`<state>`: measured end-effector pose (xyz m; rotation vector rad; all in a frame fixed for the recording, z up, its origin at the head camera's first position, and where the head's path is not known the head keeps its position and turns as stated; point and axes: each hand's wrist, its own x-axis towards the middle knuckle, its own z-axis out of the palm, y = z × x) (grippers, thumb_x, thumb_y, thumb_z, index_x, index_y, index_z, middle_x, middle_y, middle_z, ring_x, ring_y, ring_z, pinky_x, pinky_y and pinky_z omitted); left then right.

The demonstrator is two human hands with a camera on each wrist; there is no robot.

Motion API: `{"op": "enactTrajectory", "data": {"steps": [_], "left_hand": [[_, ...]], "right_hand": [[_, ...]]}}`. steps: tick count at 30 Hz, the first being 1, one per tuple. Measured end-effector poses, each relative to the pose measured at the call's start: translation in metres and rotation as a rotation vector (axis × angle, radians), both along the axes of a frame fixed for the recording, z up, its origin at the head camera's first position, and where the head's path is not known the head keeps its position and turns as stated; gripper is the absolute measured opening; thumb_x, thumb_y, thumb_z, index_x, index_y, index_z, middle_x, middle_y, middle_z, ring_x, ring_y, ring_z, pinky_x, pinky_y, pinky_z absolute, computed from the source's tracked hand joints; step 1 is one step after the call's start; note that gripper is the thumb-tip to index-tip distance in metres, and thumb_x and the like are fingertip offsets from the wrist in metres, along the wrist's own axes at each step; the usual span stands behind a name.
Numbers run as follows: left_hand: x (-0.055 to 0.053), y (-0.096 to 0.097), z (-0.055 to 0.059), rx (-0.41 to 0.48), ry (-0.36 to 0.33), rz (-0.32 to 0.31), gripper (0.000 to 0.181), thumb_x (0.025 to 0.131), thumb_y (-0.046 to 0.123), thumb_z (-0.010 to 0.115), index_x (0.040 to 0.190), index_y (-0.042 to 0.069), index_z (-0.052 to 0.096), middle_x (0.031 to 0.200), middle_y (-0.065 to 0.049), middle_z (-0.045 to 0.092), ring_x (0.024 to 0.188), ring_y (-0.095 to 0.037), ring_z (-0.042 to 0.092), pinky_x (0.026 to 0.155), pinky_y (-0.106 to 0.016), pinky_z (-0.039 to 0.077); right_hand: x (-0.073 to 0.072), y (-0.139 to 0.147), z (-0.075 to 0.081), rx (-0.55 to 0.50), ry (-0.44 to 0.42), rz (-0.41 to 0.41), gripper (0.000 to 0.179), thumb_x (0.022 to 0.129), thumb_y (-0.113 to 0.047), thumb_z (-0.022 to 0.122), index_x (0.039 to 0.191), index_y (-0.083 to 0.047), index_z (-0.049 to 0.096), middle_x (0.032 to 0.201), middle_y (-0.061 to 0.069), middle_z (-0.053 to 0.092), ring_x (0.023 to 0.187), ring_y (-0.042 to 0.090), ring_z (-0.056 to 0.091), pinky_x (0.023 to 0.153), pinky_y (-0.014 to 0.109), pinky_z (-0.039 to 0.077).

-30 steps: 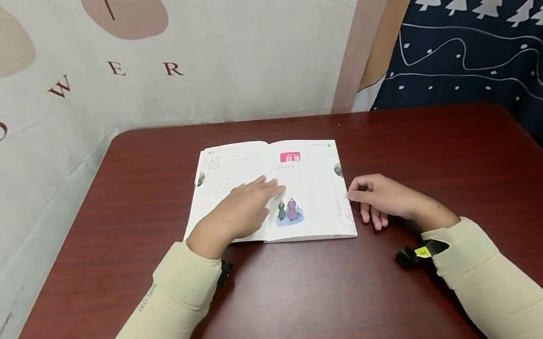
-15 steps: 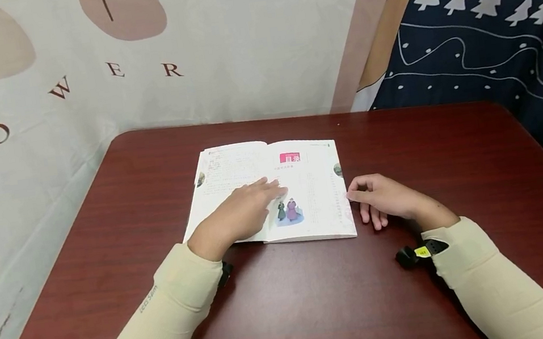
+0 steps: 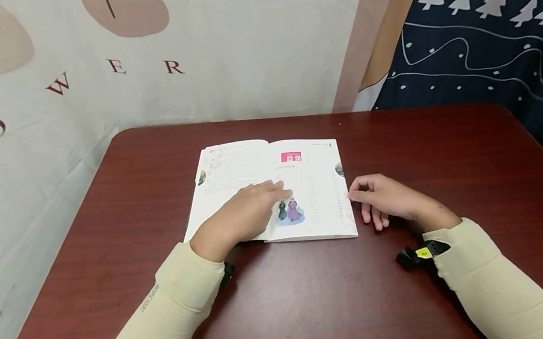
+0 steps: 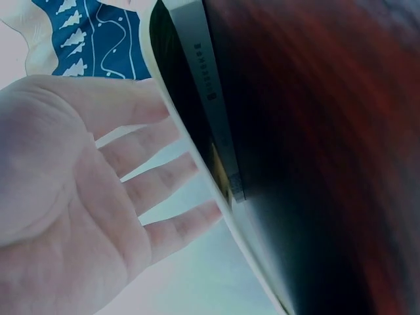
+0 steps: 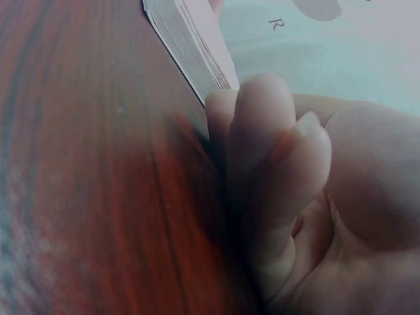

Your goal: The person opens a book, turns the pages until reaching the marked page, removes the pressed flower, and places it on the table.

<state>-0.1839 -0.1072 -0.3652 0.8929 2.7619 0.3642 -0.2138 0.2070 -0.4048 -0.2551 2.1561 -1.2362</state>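
An open book (image 3: 322, 185) lies on the table, printed with text, a pink heading box and two small robed figures. Across its left page and middle fold rests my left hand (image 3: 243, 210), palm down with fingers extended to the right. The left wrist view shows that hand's palm (image 4: 72, 190) and its fingers over the page's near edge. At the book's right edge, my right hand (image 3: 383, 197) brings thumb and index fingertip together on the page edge. Its other fingers curl down toward the table. In the right wrist view those curled fingers (image 5: 275, 144) hide the contact.
The reddish-brown wooden table (image 3: 299, 303) extends around the book on all sides. A pale printed cloth (image 3: 256, 51) hangs behind it, with a navy tree-patterned cloth (image 3: 484, 61) at the right. Black straps with small devices (image 3: 409, 257) sit on the wrists.
My left hand has slid slightly right and toward me over the page, its fingertips now nearer the two figures. The right hand stays at the book's right edge.
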Motion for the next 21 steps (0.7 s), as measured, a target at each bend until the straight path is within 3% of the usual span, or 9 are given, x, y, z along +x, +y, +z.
{"op": "enactTrajectory", "data": {"steps": [5, 13, 21], "left_hand": [[0.002, 0.004, 0.001, -0.012, -0.057, 0.022, 0.049, 0.097, 0.013, 0.06, 0.146, 0.015, 0.054, 0.155, -0.011, 0.046, 0.149, -0.027, 0.036, 0.12, -0.057, 0.027], [0.007, 0.01, 0.002, -0.029, -0.084, 0.043, 0.055, 0.098, 0.041, 0.059, 0.148, 0.019, 0.051, 0.16, -0.009, 0.04, 0.151, -0.028, 0.032, 0.118, -0.065, 0.022], [0.012, 0.014, 0.002, -0.075, -0.184, 0.098, 0.078, 0.089, 0.06, 0.065, 0.154, 0.025, 0.041, 0.166, -0.004, 0.026, 0.156, -0.027, 0.019, 0.116, -0.071, 0.02]], "right_hand": [[0.0, 0.0, 0.0, 0.002, 0.011, 0.002, 0.02, 0.104, -0.023, 0.053, 0.108, -0.005, 0.058, 0.062, 0.011, 0.063, 0.038, 0.017, 0.056, 0.039, 0.029, 0.048], [-0.001, 0.001, -0.002, -0.004, 0.023, 0.009, 0.022, 0.104, -0.025, 0.054, 0.108, -0.004, 0.058, 0.063, 0.012, 0.064, 0.039, 0.017, 0.057, 0.04, 0.03, 0.049], [0.0, 0.001, -0.002, -0.007, 0.015, 0.012, 0.022, 0.104, -0.025, 0.053, 0.108, -0.003, 0.057, 0.062, 0.011, 0.063, 0.039, 0.016, 0.057, 0.04, 0.03, 0.049]]}}
